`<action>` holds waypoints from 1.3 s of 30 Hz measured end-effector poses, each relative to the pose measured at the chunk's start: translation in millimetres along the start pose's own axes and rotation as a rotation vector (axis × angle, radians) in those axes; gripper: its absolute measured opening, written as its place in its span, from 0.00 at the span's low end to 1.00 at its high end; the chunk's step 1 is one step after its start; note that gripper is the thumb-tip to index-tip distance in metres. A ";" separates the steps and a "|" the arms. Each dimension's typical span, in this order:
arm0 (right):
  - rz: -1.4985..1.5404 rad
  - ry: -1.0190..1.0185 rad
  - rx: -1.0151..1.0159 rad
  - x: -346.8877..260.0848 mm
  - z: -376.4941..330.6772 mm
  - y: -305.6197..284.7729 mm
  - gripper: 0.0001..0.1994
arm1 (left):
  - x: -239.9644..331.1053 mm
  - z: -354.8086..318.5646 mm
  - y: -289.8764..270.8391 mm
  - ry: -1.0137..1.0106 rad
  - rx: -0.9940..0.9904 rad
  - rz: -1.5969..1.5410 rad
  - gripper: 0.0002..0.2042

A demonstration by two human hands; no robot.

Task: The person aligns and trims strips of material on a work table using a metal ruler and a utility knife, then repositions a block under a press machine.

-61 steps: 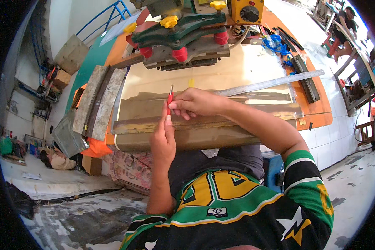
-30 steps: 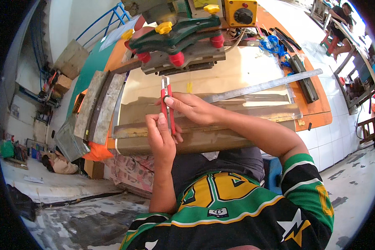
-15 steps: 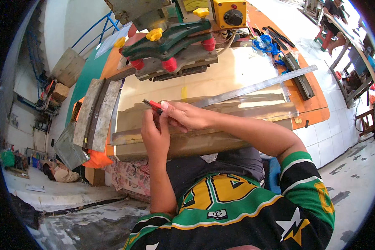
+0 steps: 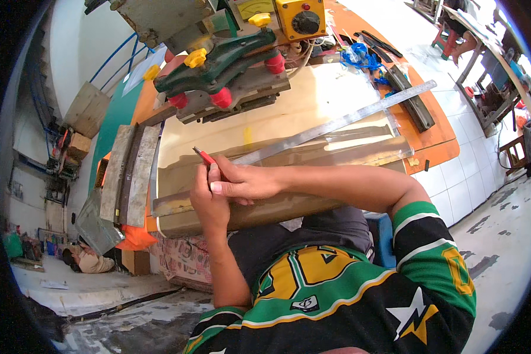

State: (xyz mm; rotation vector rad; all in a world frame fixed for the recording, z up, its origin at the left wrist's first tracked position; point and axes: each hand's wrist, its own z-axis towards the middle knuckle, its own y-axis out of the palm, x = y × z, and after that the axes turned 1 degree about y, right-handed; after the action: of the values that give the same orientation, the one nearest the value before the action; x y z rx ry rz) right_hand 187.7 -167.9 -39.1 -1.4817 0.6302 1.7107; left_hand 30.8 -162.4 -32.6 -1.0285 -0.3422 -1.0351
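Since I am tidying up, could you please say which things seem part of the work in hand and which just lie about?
Seemingly in the work:
slim red hand tool, between left hand and right hand
long silver metal ruler
flat cream sheet beneath

Seemingly lying about:
crumpled blue plastic
crumpled orange sheeting

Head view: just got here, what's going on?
A person has both hands together, the left hand and right hand closed around a red tool. Its dark tip points away to the left; its lower part is hidden. A metal ruler lies aslant, crossing a dark bar. A green-framed machine stands beyond the hands.
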 end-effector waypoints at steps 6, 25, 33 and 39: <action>-0.254 -0.230 0.108 4.0 -1.0 5.9 0.53 | 6.8 3.1 -4.4 -0.085 -0.070 -0.124 0.17; 0.489 0.048 -0.038 -1.6 2.3 -4.5 0.29 | 8.8 16.7 -14.5 0.078 -0.158 0.173 0.20; 0.216 -0.014 -0.005 -11.9 -3.2 -0.5 0.37 | 1.7 16.7 -14.5 0.011 -0.172 0.047 0.16; -0.314 -0.262 0.110 -1.3 -4.6 2.0 0.49 | 14.1 8.9 -10.1 -0.188 -0.111 -0.408 0.22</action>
State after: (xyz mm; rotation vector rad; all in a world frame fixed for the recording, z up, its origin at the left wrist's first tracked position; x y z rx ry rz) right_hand 188.8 -173.0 -39.0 -1.1835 0.3269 1.5624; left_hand 31.5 -163.9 -13.2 -1.1876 -0.6743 -1.3364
